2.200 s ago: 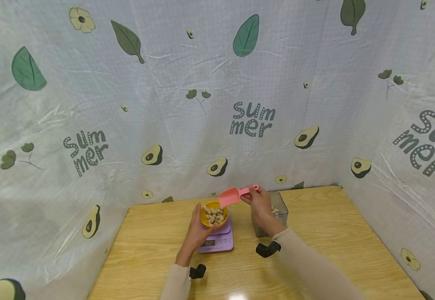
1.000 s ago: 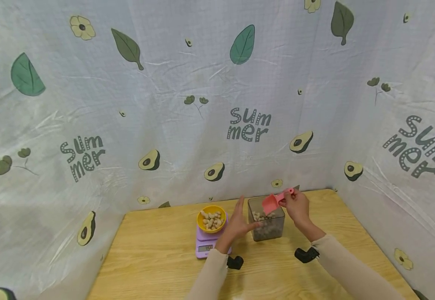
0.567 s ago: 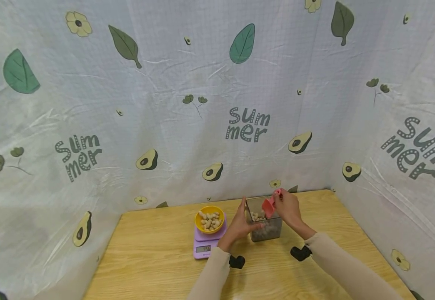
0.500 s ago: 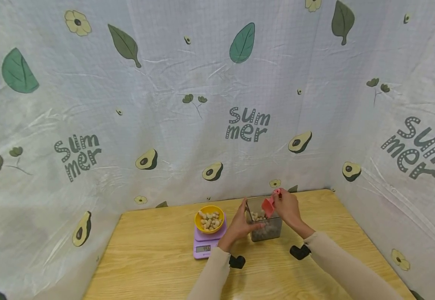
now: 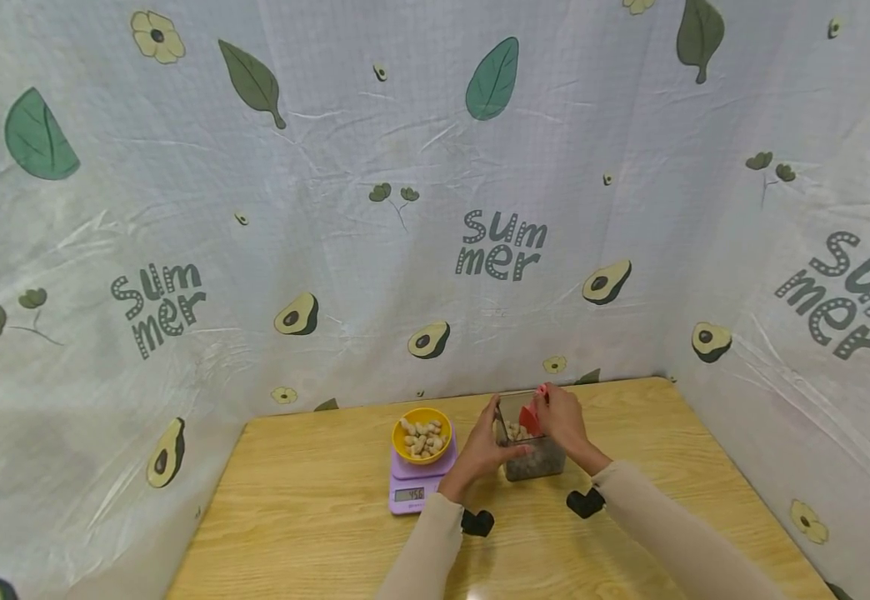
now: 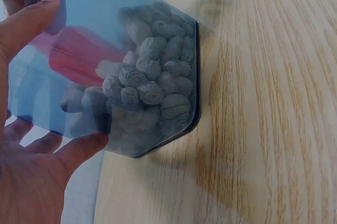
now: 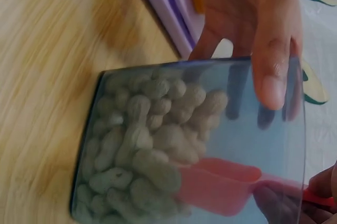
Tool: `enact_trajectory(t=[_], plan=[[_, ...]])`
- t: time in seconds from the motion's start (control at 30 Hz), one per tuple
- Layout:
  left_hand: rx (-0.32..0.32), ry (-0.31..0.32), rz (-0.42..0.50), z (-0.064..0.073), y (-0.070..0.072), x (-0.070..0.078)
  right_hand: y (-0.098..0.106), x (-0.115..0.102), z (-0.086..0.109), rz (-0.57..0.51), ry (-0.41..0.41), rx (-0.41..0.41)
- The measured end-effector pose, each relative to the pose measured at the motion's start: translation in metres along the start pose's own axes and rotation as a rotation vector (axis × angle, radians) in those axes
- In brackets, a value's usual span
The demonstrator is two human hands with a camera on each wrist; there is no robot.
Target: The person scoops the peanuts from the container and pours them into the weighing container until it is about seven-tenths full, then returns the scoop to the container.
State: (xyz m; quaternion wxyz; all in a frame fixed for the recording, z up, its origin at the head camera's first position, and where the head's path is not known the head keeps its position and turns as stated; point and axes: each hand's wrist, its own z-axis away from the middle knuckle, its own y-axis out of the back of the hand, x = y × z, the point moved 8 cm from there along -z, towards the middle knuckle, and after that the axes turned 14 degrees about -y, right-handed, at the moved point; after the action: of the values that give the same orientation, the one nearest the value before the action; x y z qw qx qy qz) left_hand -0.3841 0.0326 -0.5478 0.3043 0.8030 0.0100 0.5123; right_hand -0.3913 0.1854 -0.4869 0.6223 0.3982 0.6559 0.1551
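A see-through grey plastic container [image 5: 543,465] stands on the table, partly filled with unshelled peanuts [image 7: 134,134]. My left hand [image 5: 482,452] holds it from the left, thumb across the near wall and fingers along the side. Over the container's right side, my right hand [image 5: 564,419] grips a pink scoop [image 5: 528,419] by its handle. Through the wall in the right wrist view, the scoop's front edge meets the peanuts. To the left, a yellow bowl [image 5: 398,446] of peanuts sits on a purple kitchen scale [image 5: 402,475] with a lit display.
The wooden table [image 5: 307,500] carries these things near its back edge. A whitish plastic sheet [image 5: 375,275] printed with leaves and avocados hangs behind and at both sides. A black wrist camera [image 5: 477,523] sits under the left sleeve cuff.
My left hand has gone from the bowl to the container. The right hand has brought the scoop from over the bowl to the container, then down into it among the peanuts.
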Motion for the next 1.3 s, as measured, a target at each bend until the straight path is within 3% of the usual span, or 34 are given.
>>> enact_trajectory(t=[0.43, 0.67, 0.97, 1.2, 1.3], plan=[[0.011, 0.001, 0.019, -0.001, -0.001, -0.004, 0.005, 0.003, -0.004, 0.010, -0.060, -0.010], [0.017, -0.024, -0.013, -0.001, 0.001, -0.002, 0.000, -0.007, -0.004, -0.027, -0.027, -0.043], [-0.006, 0.001, 0.028, 0.003, -0.002, -0.001, 0.003, -0.010, -0.003, -0.106, -0.086, -0.065], [-0.001, -0.017, 0.042, 0.003, -0.001, 0.000, -0.001, -0.018, -0.001, -0.070, -0.030, -0.077], [0.002, -0.021, 0.041, 0.004, -0.002, 0.001, -0.001, -0.009, -0.002, -0.118, -0.132, -0.134]])
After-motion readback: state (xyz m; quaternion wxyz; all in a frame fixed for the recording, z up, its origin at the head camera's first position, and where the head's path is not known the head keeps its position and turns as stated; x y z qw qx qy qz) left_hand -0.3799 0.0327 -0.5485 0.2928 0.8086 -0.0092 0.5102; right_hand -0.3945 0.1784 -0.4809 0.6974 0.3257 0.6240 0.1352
